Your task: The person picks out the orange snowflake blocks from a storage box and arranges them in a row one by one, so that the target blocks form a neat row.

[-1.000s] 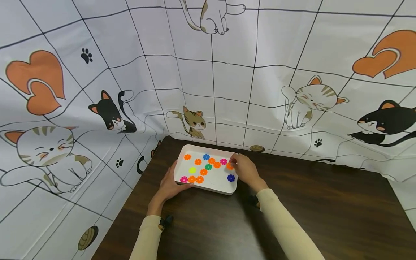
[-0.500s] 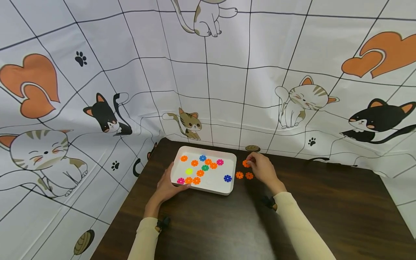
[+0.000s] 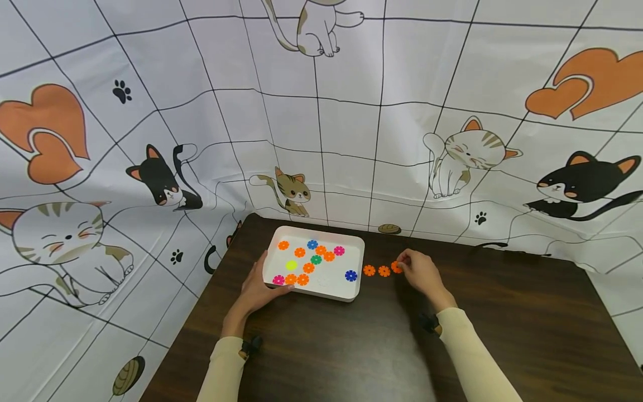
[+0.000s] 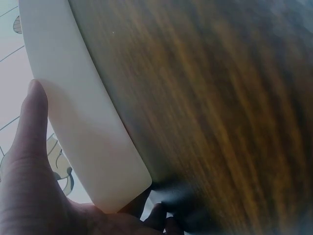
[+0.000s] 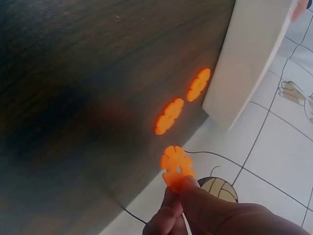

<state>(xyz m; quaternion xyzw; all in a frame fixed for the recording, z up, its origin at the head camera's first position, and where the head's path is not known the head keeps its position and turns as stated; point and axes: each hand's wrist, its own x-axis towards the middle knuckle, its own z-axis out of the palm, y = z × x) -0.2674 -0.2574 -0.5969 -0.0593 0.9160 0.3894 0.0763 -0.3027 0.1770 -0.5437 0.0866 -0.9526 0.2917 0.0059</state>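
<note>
A shallow white tray (image 3: 331, 283) holds several flower-shaped plastic discs with notched edges: orange, pink, blue, green and a yellow disc (image 3: 292, 266). My left hand (image 3: 258, 291) grips the tray's near left corner, its thumb (image 4: 33, 115) against the rim and its fingers along the left end. To the right of the tray, my right hand (image 3: 423, 274) pinches an orange flower-shaped disc (image 5: 172, 161) between thumb and fingertips. Two more orange discs lie on the table in a row: one beside the tray (image 3: 369, 271), the other disc (image 3: 384, 271) nearer my right hand.
The dark wood-grain table (image 3: 351, 346) extends toward me and to the right. A white cloth (image 3: 351, 128) printed with cats and grid lines hangs behind the table and along its left side. Each wrist carries a small dark device.
My right hand has taken an orange disc from the tray's right end, carried it rightward over the table, then lowered it toward me beside the two others. The left hand stays on the tray.
</note>
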